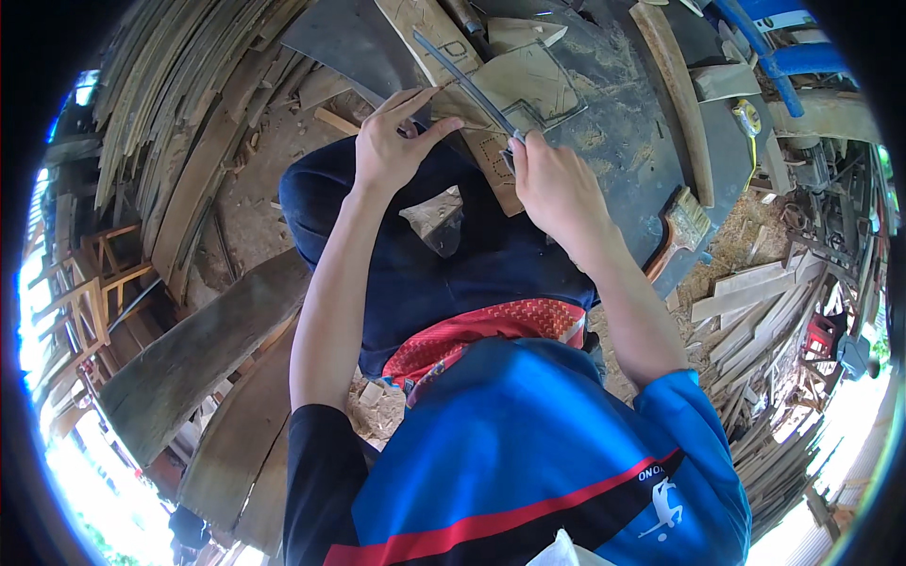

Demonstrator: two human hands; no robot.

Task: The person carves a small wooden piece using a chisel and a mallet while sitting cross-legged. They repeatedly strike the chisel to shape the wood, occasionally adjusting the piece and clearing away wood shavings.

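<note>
My right hand (557, 184) is closed around the near end of a long, slim grey metal rod-like tool (462, 80). The tool slants away to the upper left, over a light wooden board (429, 47) with dark pencilled outlines; its exact kind is unclear. My left hand (396, 137) is beside the board's left edge, fingers stretched and thumb apart, with a gap between them. Whether its fingertips touch the board is hard to tell. A flat wooden piece (538, 80) with a dark outline lies to the right of the tool.
On the dark worktop (623, 141) lie sawdust, a long curved wooden strip (679, 104) and a wide paintbrush (681, 226). A yellow tape measure (746, 118) is at the right edge. Stacked planks (179, 94) stand at left; wood scraps (764, 311) pile at right.
</note>
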